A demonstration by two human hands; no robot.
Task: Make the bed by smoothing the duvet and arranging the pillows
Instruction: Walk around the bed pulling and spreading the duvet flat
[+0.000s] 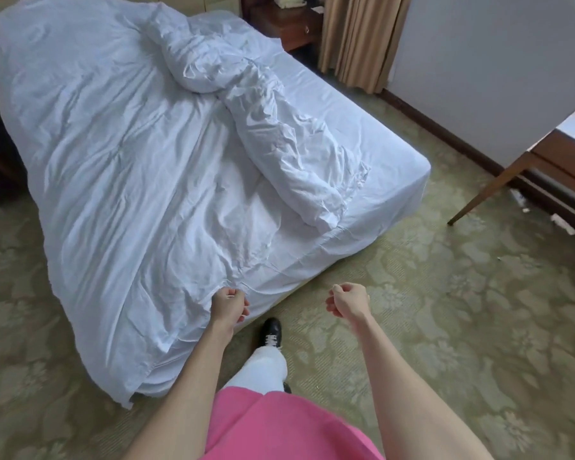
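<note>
We see both forearms bare, with no sleeves reaching them and no watch or ring that we can make out on the left hand (228, 305) or the right hand (347, 300). The person wears a bright pink top (279, 426), plain and without print. Below it are white trousers (263, 366), and one black shoe (272, 332) with white laces.
</note>
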